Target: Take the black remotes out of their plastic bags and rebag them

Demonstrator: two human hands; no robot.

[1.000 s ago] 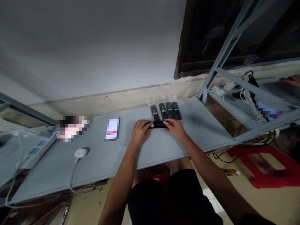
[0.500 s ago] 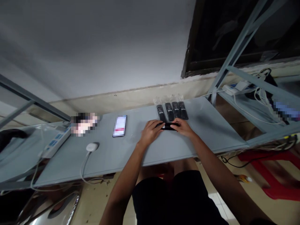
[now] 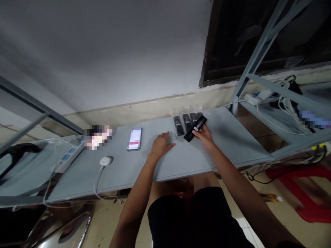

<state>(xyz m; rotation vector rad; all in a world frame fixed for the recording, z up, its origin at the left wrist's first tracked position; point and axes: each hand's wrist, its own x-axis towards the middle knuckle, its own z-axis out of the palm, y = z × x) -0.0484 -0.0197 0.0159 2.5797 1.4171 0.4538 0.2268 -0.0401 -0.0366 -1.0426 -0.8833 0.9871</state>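
My right hand (image 3: 204, 137) is closed on a black remote control (image 3: 191, 133) with a small white label, tilted with its far end up to the right. It overlaps the nearby row of several dark remotes in clear plastic bags (image 3: 178, 126) at the back of the table. To the left, my left hand (image 3: 159, 146) is open above the grey tabletop, its thumb apart from its outstretched fingers. Beside its fingers lies a crumpled clear plastic bag (image 3: 172, 137); whether the hand touches it I cannot tell.
A phone (image 3: 134, 139) with a lit, blurred screen lies left of my hands on the grey table (image 3: 178, 167). Farther left are a white round charger (image 3: 105, 161) with a cable and a power strip (image 3: 69, 155). Metal shelf posts (image 3: 252, 65) flank the table; a red stool (image 3: 297, 193) stands right.
Both hands held the remote level before. My left hand has let go and moved left. My right hand has turned the remote to a slant and lifted it toward the bagged row.
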